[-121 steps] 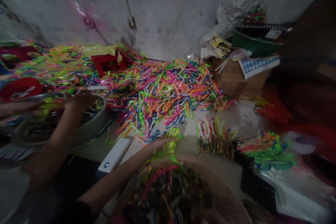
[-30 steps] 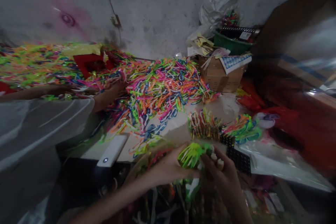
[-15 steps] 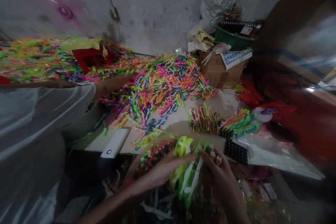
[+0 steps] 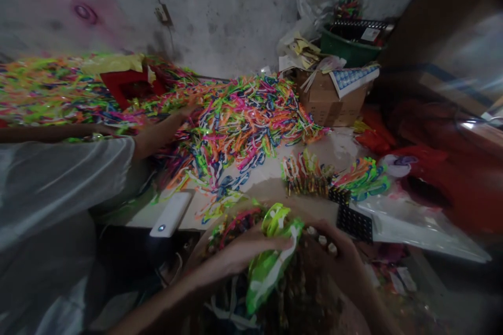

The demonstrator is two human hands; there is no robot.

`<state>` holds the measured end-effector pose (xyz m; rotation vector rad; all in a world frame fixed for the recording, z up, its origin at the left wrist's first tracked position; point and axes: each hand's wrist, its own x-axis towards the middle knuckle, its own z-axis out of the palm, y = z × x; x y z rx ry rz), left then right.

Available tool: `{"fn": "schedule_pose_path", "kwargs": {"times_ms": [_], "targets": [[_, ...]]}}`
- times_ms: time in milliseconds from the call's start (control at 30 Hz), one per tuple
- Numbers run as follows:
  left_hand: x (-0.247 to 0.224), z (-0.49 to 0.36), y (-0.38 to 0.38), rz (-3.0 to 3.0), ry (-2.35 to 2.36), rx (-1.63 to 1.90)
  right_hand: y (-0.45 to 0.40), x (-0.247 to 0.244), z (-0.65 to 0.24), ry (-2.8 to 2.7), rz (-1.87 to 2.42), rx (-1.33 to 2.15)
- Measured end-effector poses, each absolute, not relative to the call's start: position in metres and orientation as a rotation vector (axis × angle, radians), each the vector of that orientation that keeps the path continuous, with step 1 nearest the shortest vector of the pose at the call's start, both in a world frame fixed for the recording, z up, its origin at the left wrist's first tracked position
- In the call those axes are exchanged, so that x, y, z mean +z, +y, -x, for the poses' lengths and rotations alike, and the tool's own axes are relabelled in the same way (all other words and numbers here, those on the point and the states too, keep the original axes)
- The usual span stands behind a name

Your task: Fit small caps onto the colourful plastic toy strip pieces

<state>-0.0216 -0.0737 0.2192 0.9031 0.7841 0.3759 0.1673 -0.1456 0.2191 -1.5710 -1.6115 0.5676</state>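
Note:
My left hand (image 4: 261,245) is closed around a bunch of soft green, yellow-green and white plastic strips (image 4: 271,267), which hangs down at a slant below the fingers. Just right of the bunch is my right hand (image 4: 340,248), its fingers curled and partly in shadow. Small white bits (image 4: 322,241) show along those fingers; what they belong to is too dark to make out. Beneath both hands lies a dark, rounded container or bag (image 4: 231,230) with coloured pieces in it, its shape partly hidden by my arms.
A large heap of coloured strips (image 4: 243,120) covers the table. A co-worker's arm (image 4: 161,131) reaches into it from the left. Nearer are a white power bank (image 4: 171,214), a standing bundle of strips (image 4: 304,172), black perforated trays (image 4: 354,222) and a cardboard box (image 4: 334,104).
My right hand has moved away from the strips, slightly to the right. The bunch in my left hand has tilted, its lower end swinging left. The co-worker's arm has shifted a little.

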Motion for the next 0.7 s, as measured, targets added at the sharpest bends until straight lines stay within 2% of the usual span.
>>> {"fn": "schedule_pose_path", "kwargs": {"times_ms": [167,333,700], "targets": [[0.212,0.042,-0.072,-0.781,0.764,0.216,-0.147,0.234,-0.192,-1.795,1.544,0.668],[0.201,0.061,-0.072,-0.811,0.771,0.262,-0.145,0.239,-0.202,-1.886,1.415,0.864],[0.195,0.057,-0.067,-0.837,0.732,0.211,-0.142,0.238,-0.202,-1.922,1.459,0.960]]}}
